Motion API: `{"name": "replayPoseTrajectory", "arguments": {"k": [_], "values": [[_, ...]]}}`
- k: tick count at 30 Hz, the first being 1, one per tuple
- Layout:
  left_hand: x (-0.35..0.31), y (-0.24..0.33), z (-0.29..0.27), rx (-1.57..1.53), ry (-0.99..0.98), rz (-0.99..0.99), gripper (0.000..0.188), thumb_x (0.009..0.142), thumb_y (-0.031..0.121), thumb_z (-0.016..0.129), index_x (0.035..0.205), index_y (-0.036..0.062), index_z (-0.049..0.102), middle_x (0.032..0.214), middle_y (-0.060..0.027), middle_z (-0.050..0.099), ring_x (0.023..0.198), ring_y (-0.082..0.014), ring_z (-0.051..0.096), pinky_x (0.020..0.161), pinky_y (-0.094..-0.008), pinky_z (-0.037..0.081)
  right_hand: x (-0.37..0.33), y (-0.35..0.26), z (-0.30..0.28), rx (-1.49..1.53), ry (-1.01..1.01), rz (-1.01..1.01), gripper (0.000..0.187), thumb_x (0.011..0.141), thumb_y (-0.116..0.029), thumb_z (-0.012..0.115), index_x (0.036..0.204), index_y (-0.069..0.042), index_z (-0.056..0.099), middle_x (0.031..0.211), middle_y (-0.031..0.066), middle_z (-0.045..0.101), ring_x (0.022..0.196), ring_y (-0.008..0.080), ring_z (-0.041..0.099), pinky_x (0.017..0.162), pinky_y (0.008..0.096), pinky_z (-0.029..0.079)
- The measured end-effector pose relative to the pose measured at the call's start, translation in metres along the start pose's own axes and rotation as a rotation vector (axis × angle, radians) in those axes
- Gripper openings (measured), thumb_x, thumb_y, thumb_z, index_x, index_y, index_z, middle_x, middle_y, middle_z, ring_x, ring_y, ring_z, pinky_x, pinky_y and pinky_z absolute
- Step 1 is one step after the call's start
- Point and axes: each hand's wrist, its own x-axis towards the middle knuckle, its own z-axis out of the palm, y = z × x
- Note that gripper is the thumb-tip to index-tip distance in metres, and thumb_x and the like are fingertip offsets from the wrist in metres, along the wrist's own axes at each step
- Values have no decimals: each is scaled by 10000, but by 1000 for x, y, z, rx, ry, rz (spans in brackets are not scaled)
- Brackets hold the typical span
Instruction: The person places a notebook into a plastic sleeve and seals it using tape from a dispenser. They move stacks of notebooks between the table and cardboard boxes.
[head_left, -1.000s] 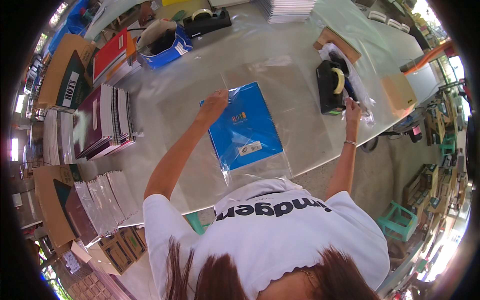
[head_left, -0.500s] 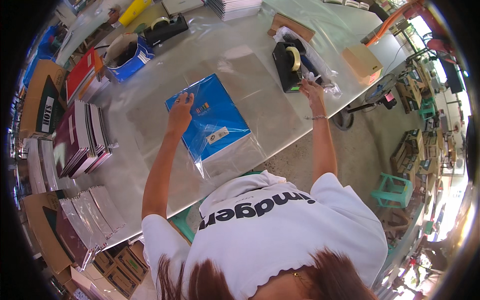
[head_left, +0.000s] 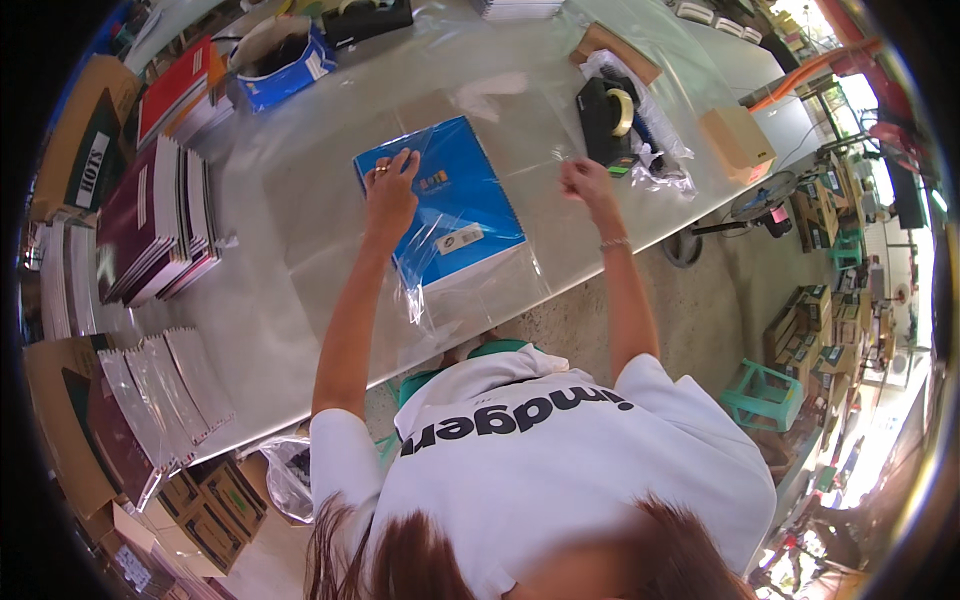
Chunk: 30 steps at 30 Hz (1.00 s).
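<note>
A blue spiral notebook (head_left: 465, 195) lies on the table, inside a clear plastic sleeve (head_left: 415, 300) whose loose end crumples at the near side. My left hand (head_left: 392, 195) rests on the notebook's left part, fingers apart, a ring on one of them. To the right of the notebook, my right hand (head_left: 588, 183) is raised with its fingers pinched. A small glint at its fingertips looks like a strip of clear tape (head_left: 559, 154). Just beyond that hand stands a black tape dispenser (head_left: 602, 125) with a roll of tape (head_left: 622, 112).
On the left are stacked maroon spiral notebooks (head_left: 150, 225), plastic-wrapped notebooks (head_left: 165, 395) and a cardboard box (head_left: 70, 150). A blue container (head_left: 285, 80) and another black dispenser (head_left: 368, 22) stand farther back. A small cardboard box (head_left: 738, 143) is at the right table edge.
My right hand has left the tape dispenser and moved left toward the notebook, its fingers pinched. My left hand stays on the notebook. The whole view has shifted slightly.
</note>
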Motion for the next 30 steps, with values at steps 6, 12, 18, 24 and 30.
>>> {"name": "replayPoseTrajectory", "arguments": {"k": [6,12,18,24,30], "values": [[1,5,4,-46,-11,-59,588,751,-15,528,1320,134,503,1375,-32,479,1228,-268,420,1025,-459,306,31,-54,147,73,-282,25,240,843,-204,681,840,31,634,664,47,620,496,88,535,443,228,432],[-7,3,7,-45,42,-56,571,770,27,516,1330,133,489,1374,-40,478,1224,-277,423,1017,-488,299,51,-55,189,-220,-250,3,253,803,-205,721,761,36,655,651,89,658,492,111,593,438,244,477],[22,17,15,-8,129,-97,401,917,274,468,1292,143,520,1309,-103,508,1179,-308,472,1013,-544,284,73,-60,177,-391,-335,110,313,804,-290,734,704,-1,666,633,86,655,541,110,621,445,235,475],[26,-45,8,52,33,-622,576,902,578,415,1287,168,538,1285,-139,513,1184,-316,487,1027,-545,260,27,-64,171,-856,-196,-193,375,733,-374,765,719,-24,631,684,112,647,694,255,651,671,383,505],[-129,-28,-8,-1271,-255,-516,783,897,595,427,1482,116,224,1541,-164,140,1433,-281,85,1145,-413,90,-102,-25,63,-612,-200,-694,561,744,-227,752,1244,-138,514,1260,139,521,1224,323,430,1026,421,326]]}}
